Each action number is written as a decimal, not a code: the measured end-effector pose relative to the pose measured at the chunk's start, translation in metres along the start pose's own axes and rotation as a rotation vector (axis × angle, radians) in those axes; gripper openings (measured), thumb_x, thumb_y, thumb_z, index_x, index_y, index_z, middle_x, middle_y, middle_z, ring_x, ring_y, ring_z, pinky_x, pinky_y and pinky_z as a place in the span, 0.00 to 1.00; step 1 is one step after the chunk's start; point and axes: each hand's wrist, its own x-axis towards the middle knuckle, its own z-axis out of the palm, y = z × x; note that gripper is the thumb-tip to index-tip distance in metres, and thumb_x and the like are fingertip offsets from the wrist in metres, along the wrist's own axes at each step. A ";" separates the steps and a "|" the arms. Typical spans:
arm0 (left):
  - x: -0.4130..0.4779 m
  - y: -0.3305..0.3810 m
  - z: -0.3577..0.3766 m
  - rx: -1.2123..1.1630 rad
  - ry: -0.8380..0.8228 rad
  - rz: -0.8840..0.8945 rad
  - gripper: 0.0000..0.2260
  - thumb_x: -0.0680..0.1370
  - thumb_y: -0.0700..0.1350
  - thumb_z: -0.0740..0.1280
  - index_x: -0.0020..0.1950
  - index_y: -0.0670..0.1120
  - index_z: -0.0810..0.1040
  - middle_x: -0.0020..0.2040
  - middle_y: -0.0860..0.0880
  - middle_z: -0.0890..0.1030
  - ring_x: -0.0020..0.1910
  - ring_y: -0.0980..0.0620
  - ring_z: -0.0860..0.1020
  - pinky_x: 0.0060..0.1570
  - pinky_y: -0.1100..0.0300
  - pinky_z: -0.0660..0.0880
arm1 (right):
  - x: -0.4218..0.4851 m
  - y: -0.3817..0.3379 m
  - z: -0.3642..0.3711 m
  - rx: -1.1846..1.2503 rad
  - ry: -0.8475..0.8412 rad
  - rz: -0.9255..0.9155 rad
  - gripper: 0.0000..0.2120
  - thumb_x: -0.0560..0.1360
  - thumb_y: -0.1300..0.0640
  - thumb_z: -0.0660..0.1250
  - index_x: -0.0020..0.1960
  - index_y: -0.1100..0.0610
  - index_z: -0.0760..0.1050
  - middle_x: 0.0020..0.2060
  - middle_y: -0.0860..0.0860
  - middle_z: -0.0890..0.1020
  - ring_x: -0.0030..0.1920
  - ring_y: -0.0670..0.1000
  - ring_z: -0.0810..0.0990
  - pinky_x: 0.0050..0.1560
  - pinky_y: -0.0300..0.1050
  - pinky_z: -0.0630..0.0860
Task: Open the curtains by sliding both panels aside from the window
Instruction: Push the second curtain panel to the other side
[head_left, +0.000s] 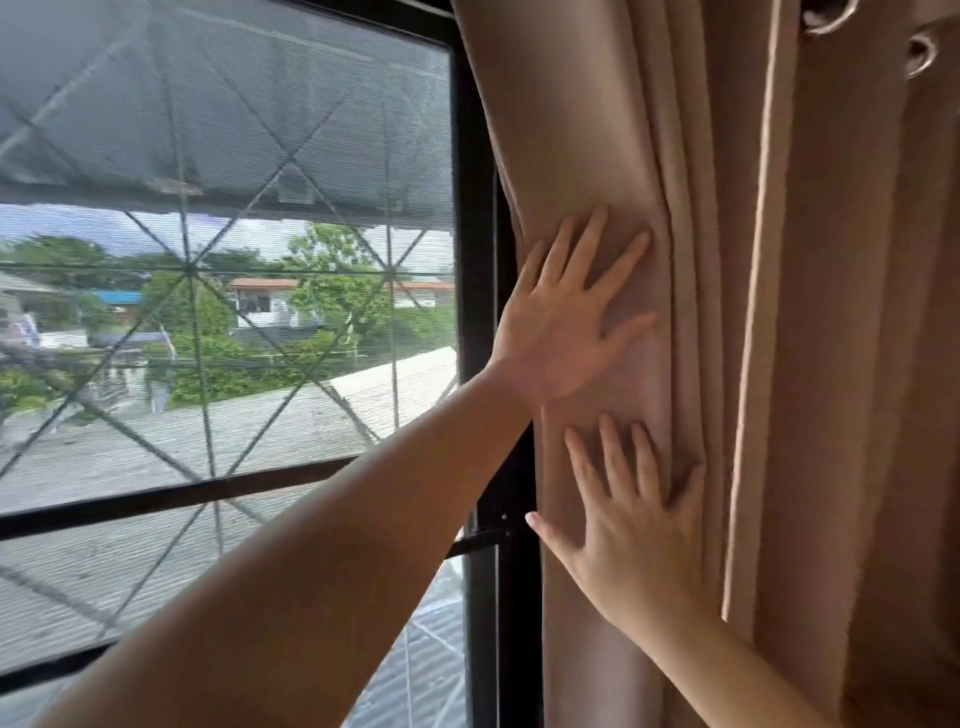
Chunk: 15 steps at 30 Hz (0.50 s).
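Observation:
A beige curtain panel (769, 312) hangs bunched in folds at the right side of the window (223, 291), with metal eyelets at its top right. My left hand (566, 317) lies flat with fingers spread against the curtain's left fold, just right of the black window frame. My right hand (628, 530) presses flat on the same fold directly below it, fingers spread and pointing up. Neither hand grips the fabric. Only this one panel is in view.
The black window frame (472, 260) stands just left of the curtain's edge. Behind the mesh screen are a diagonal metal grille, roofs, trees and houses. A horizontal frame bar (171, 499) crosses the lower window.

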 end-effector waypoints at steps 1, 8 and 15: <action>0.005 0.004 0.007 -0.008 -0.004 0.009 0.35 0.87 0.70 0.51 0.91 0.58 0.51 0.92 0.44 0.49 0.91 0.40 0.52 0.89 0.40 0.52 | 0.003 0.007 0.003 -0.002 -0.004 0.003 0.46 0.78 0.22 0.47 0.87 0.49 0.57 0.87 0.56 0.59 0.86 0.62 0.52 0.75 0.85 0.51; 0.039 0.026 0.052 -0.069 -0.025 0.039 0.35 0.87 0.70 0.52 0.91 0.59 0.49 0.92 0.44 0.47 0.91 0.39 0.49 0.89 0.41 0.47 | 0.023 0.046 0.004 -0.038 0.036 0.016 0.44 0.78 0.24 0.51 0.82 0.53 0.69 0.81 0.59 0.71 0.80 0.68 0.67 0.76 0.58 0.18; 0.063 0.038 0.075 -0.127 -0.023 0.036 0.34 0.88 0.68 0.54 0.91 0.58 0.52 0.92 0.44 0.48 0.91 0.39 0.49 0.90 0.41 0.48 | 0.043 0.072 0.014 -0.055 0.015 0.075 0.44 0.78 0.24 0.49 0.86 0.48 0.61 0.86 0.55 0.62 0.85 0.65 0.57 0.76 0.73 0.39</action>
